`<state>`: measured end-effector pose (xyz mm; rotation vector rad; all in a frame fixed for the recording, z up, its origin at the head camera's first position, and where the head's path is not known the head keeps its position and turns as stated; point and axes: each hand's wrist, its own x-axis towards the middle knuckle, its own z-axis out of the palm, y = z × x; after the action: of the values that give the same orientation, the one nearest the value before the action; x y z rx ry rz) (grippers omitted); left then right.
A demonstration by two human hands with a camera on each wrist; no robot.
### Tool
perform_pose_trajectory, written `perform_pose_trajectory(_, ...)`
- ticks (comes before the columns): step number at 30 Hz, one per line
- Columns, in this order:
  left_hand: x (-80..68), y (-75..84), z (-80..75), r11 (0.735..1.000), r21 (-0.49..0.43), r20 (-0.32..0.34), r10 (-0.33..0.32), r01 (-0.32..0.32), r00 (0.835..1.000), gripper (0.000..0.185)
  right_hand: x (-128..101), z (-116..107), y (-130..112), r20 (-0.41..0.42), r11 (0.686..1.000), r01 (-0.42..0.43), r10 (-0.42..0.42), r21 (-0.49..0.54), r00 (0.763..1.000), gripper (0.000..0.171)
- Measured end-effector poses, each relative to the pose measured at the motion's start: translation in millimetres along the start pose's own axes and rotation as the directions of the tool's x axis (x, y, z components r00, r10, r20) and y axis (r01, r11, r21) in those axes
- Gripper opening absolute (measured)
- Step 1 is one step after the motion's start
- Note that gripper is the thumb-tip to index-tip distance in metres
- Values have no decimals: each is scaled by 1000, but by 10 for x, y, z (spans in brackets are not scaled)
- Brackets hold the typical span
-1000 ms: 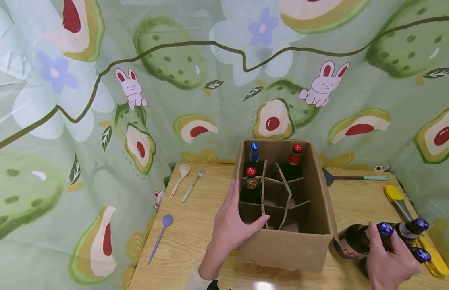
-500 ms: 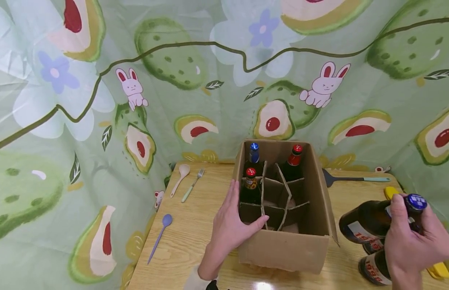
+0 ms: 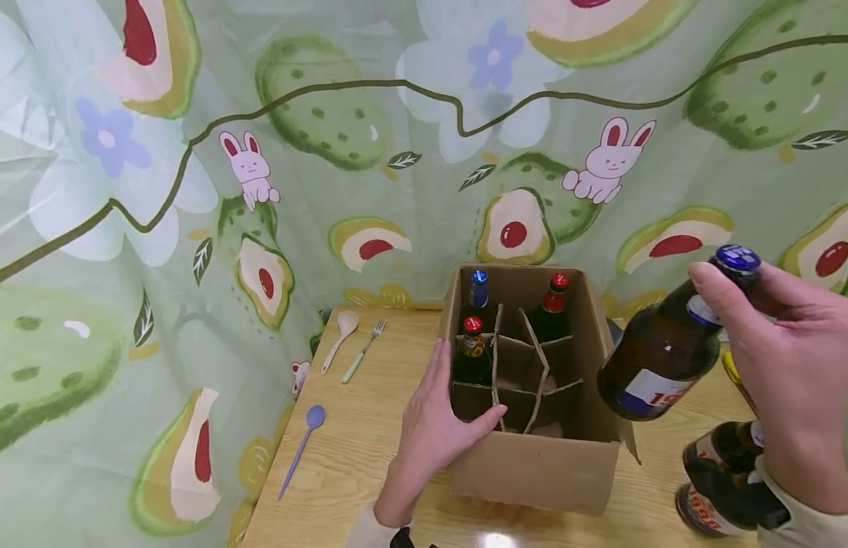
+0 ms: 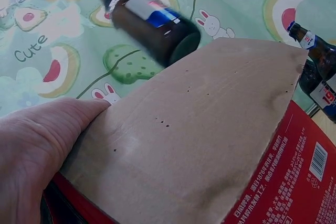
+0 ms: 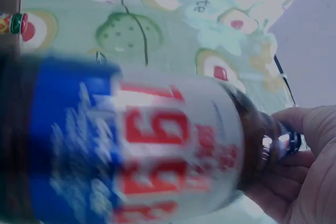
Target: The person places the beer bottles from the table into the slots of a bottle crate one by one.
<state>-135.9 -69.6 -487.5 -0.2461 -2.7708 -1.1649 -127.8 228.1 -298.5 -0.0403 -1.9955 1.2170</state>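
My right hand [image 3: 794, 342] grips a brown beer bottle [image 3: 660, 354] by its neck, just under the blue cap. The bottle hangs tilted, base toward the left, above the right wall of an open cardboard box [image 3: 527, 472]. Its white and blue "1998" label fills much of the right wrist view, blurred. My left hand [image 3: 441, 415] rests on the box's near left corner, fingers straight along the side, thumb over the front edge. Inside, cardboard dividers form compartments; a blue-capped bottle [image 3: 479, 293] and two red-capped bottles, one near [image 3: 473, 346] and one far [image 3: 554, 304], stand in them.
Two more beer bottles, one behind [image 3: 715, 449] and one in front [image 3: 701, 510], stand right of the box, partly hidden by my right wrist. A white spoon [image 3: 342, 335], a fork [image 3: 365, 350] and a blue spoon [image 3: 304, 449] lie left. Patterned cloth hangs behind the table.
My right hand has lifted one beer bottle from the group at the right, raising it up and then leftward toward the box. The left hand has stayed on the box corner.
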Motion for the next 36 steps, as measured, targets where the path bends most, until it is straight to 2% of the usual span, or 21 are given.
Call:
perform_pose_trajectory(6, -3, -5, 2, 1000, 0, 0, 6, -6, 1000, 120, 101, 224, -83, 118, 995, 59, -68, 80, 991, 14)
perform_pose_trajectory(12, -6, 14, -2, 1000, -10, 17, 13, -12, 1000, 120, 115, 492, 144, 177, 995, 77, -88, 70, 980, 12)
perform_pose_trajectory(18, -7, 24, -17, 1000, -21, 4, 10, -10, 1000, 120, 92, 777, 460, 230, 997, 24, -40, 72, 972, 14)
perform_pose_trajectory(23, -6, 27, -17, 999, -25, 16, -23, 24, 1000, 121, 29, 969, 685, 283, 992, -94, 67, 82, 957, 23)
perform_pose_trajectory(25, -7, 26, -13, 999, -25, 21, -34, 34, 999, 121, 10, 1018, 765, 302, 985, -146, 111, 96, 947, 27)
perform_pose_trajectory(28, -6, 25, -11, 999, -25, 25, -41, 41, 999, 121, -14, 1066, 869, 335, 980, -175, 133, 100, 933, 28)
perform_pose_trajectory(33, 3, 26, -16, 999, -23, 28, -48, 48, 998, 122, -42, 1105, 967, 413, 988, -142, 105, 60, 905, 29)
perform_pose_trajectory(36, 7, 27, -16, 999, -22, 24, -40, 40, 999, 122, -51, 1119, 995, 482, 995, -98, 85, 2, 872, 30)
